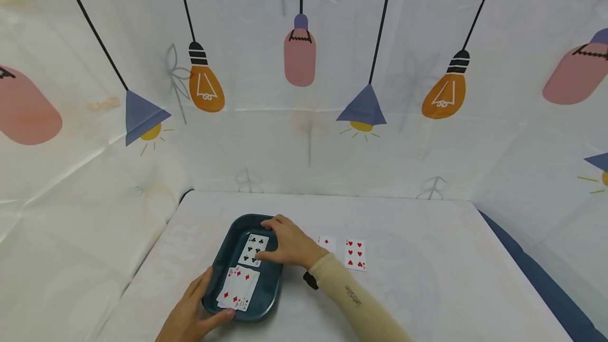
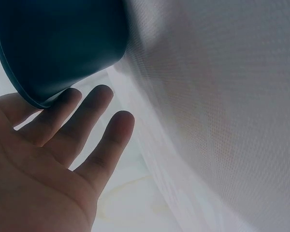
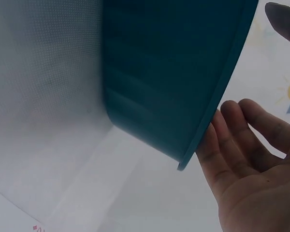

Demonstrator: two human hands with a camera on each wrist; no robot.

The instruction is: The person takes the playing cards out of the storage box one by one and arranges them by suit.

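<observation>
A dark teal tray (image 1: 271,286) with rounded corners lies on the white table. Inside it are a six of clubs (image 1: 252,249) and a small overlapping pile of cards (image 1: 237,289) with diamonds on top. My left hand (image 1: 192,310) touches the tray's near left corner, thumb by the near rim, fingers along the left side; in the left wrist view these fingers are spread below the rim. Reaching over the tray's right side, my right hand (image 1: 290,241) has its fingers at the far right rim and its thumb over the six of clubs.
Right of the tray lie a six of hearts (image 1: 355,255) and a diamonds card (image 1: 326,241), partly hidden by my right wrist. The white table (image 1: 427,278) meets a pale sheet backdrop (image 1: 266,141) printed with hanging lamps.
</observation>
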